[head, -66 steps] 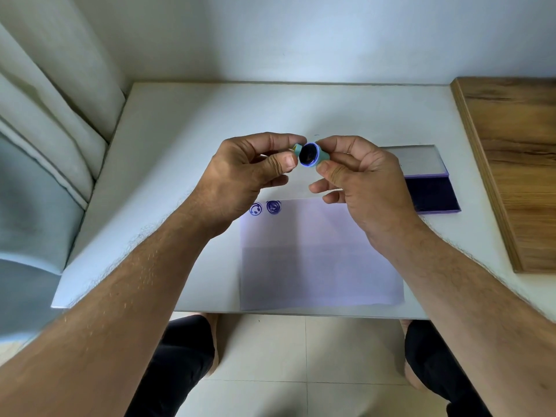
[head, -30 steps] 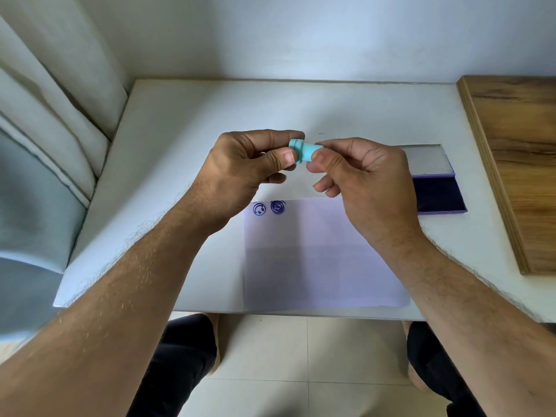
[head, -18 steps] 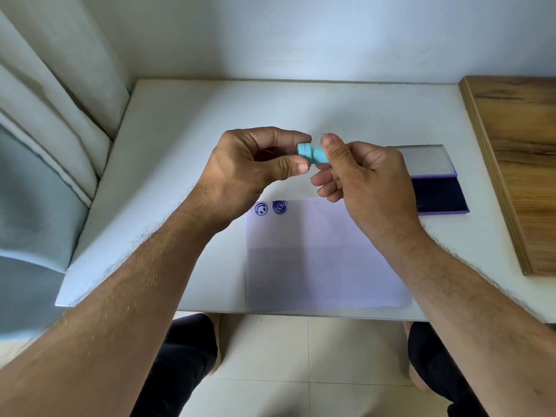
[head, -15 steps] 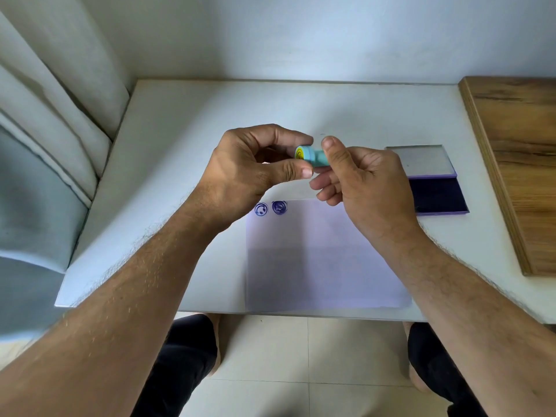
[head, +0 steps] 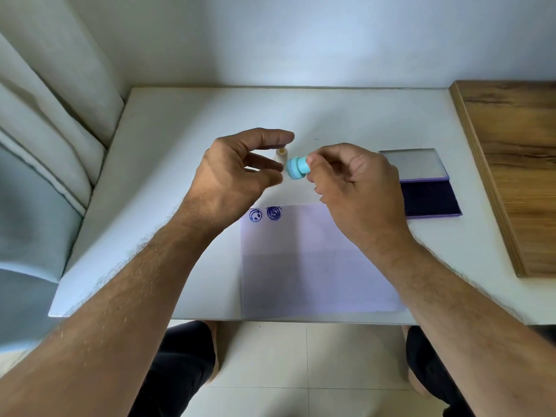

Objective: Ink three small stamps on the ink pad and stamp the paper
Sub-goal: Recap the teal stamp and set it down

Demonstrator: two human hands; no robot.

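Head view showed the right hand (head: 352,182) pinching the blue stamp (head: 296,167), left hand (head: 237,173) released beside it; 2 prints (head: 264,214) lay below. Ink it flat on the ink pad (head: 430,198) rightward.

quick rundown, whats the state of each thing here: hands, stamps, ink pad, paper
right hand: fingers pinch the blue stamp
blue stamp: held in the air above the table, lying sideways
left hand: fingers loosely spread, holding nothing
white stamp: stands on the table behind the left hand's fingers
ink pad: open, lid folded back, dark ink showing
paper: flat on the table, two blue prints at its top left corner
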